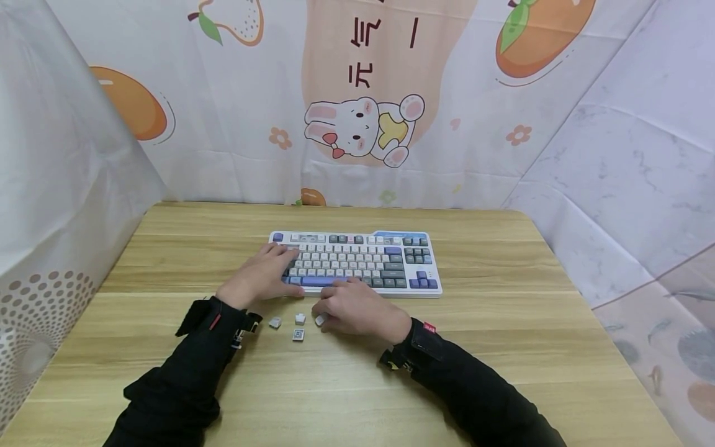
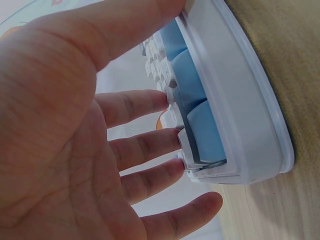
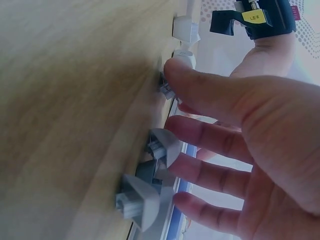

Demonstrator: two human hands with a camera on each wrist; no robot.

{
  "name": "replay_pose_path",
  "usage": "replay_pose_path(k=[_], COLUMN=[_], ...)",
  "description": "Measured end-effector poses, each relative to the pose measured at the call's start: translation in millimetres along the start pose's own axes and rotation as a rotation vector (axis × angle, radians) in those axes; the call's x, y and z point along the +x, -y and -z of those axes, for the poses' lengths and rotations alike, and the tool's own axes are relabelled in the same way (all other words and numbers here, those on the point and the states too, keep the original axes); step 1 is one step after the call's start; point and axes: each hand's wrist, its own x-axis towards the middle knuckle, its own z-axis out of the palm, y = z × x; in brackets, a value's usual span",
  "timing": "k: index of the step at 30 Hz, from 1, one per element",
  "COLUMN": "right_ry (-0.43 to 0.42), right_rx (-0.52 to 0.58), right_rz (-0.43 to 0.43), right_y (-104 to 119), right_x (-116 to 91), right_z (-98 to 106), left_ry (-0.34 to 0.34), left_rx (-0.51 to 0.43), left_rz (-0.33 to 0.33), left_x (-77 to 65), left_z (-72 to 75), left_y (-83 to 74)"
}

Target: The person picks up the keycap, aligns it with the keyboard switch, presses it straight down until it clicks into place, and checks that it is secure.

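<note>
On the pale wood-grain tabletop lies a white rectangular keyboard with white, grey and blue-violet keys. Of the two bare hands, the left hand rests loosely spread over the keyboard's left end, while the right hand bends low before its front edge; whether its thumb and index finger pinch anything cannot be told. Small white-and-grey loose keycaps sit near both hands.
</note>
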Motion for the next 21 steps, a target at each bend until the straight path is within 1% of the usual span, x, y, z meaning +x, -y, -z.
replay_pose_path(k=[4,10,16,21], right_ry=[-0.006,-0.007,-0.014,-0.018], right_rx=[-0.023,-0.028,-0.058,-0.059], right_rz=[-0.002,-0.007,0.003,-0.009], right_y=[0.4,0.5,-1.2,-1.7], right_x=[0.0,-0.1,0.1,0.0], right_z=[-0.4,0.1,-2.0,-2.7], left_ry=[0.000,0.001,0.002,0.006], left_rx=[0.001,-0.003,0.006,-0.004], left_rz=[0.001,0.015,0.006,0.011], left_x=[-0.1,1.2,1.0,0.6], left_z=[-0.2,-0.5,-0.6,-1.0], left_y=[-0.3,-0.3,0.3,0.4])
